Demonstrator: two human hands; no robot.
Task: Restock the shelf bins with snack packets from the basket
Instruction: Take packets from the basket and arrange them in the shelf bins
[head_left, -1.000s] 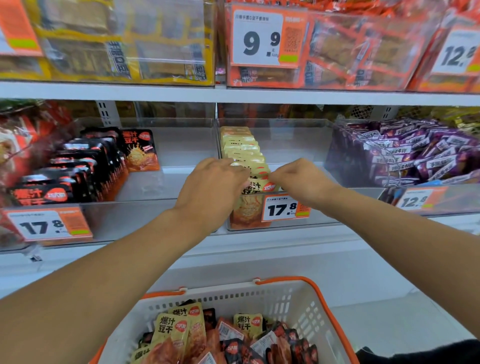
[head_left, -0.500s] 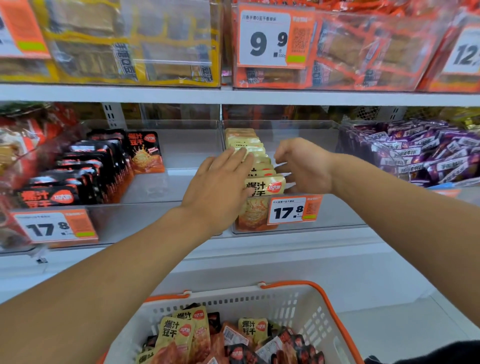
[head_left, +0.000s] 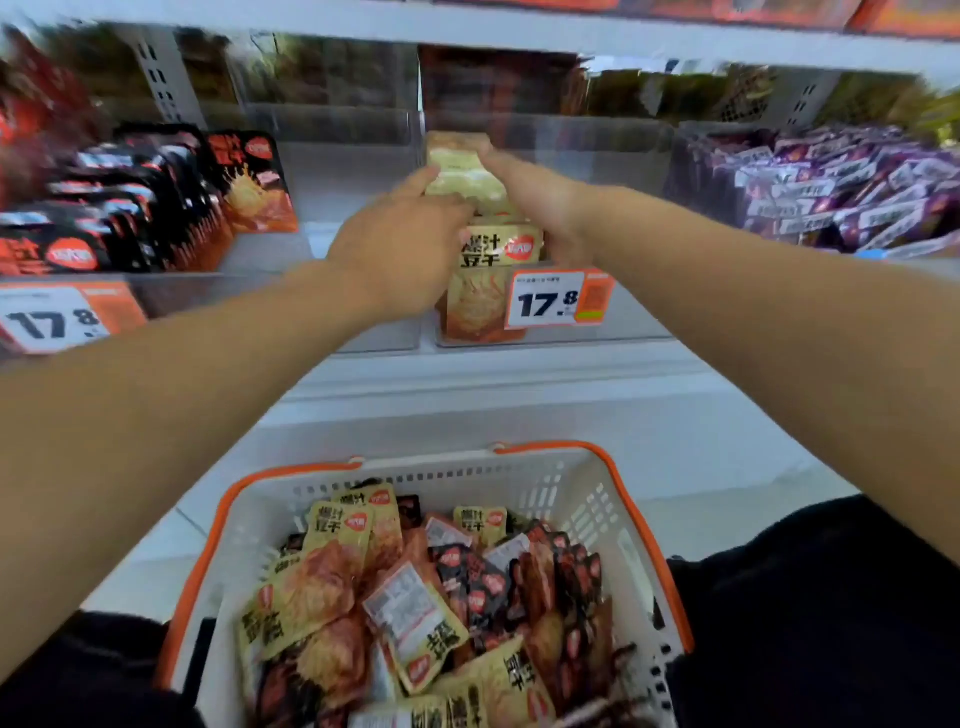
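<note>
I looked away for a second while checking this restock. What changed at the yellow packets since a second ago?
Both hands slid from the front of the row of yellow packets toward its back. The left hand and right hand now press it from either side. The camera tipped down. The row stays in the middle bin; the basket is still full.
</note>
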